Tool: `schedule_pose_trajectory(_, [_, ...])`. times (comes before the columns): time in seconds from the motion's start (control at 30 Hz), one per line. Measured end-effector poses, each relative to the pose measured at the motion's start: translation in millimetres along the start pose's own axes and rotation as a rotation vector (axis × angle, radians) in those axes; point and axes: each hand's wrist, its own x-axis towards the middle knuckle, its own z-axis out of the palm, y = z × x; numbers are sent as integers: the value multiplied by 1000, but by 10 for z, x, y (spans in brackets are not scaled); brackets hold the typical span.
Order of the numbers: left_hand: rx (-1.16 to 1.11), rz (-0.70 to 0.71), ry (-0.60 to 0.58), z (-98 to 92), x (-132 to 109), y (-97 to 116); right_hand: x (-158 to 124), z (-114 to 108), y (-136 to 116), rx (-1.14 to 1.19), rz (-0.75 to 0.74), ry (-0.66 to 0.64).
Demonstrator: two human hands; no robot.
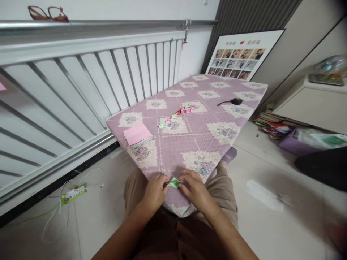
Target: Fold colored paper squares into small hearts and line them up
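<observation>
Green folded paper piece (175,183) held at lower centre of frame
Left hand (156,189) and right hand (194,189) pinch its 2 ends; pink-topped paper stack (138,134) left of centre; row of folded paper pieces (179,112) near centre.

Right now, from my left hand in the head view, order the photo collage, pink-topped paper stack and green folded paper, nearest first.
1. Green folded paper, at the left hand.
2. Pink-topped paper stack, ahead, left.
3. Photo collage, far ahead, right.
</observation>
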Motion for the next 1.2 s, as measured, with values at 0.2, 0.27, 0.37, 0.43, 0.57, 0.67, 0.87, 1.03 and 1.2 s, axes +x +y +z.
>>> schedule_pose_trajectory(0.2, [-14, -10, -8, 33, 25, -39, 134, 63, -193, -200, 6, -164])
schedule_pose_trajectory(0.27, [-9, -16, -11, 40, 34, -43, 183, 73, -233, -250, 30, -194])
schedule_pose_trajectory(0.37, [6, -26, -12, 33, 39, -29, 242, 74, -267, -288, 66, -247])
schedule_pose_trajectory(0.43, [18, -33, -14, 20, 39, -11, 267, 72, -275, -302, 86, -286])
schedule_pose_trajectory(0.57, [36, -37, -16, 5, 40, 15, 302, 72, -280, -348, 100, -359])
schedule_pose_trajectory(0.67, [43, -43, -21, 10, 42, 10, 339, 76, -292, -390, 108, -416])
schedule_pose_trajectory(0.87, [29, -47, -42, 7, 40, -9, 405, 107, -345, -435, 140, -469])
schedule_pose_trajectory(1.03, [18, -16, -28, -9, 41, 15, 391, 109, -311, -368, 162, -454])
schedule_pose_trajectory(1.2, [-5, -11, -48, -18, 53, 27, 345, -61, -53, -59, 107, -290])
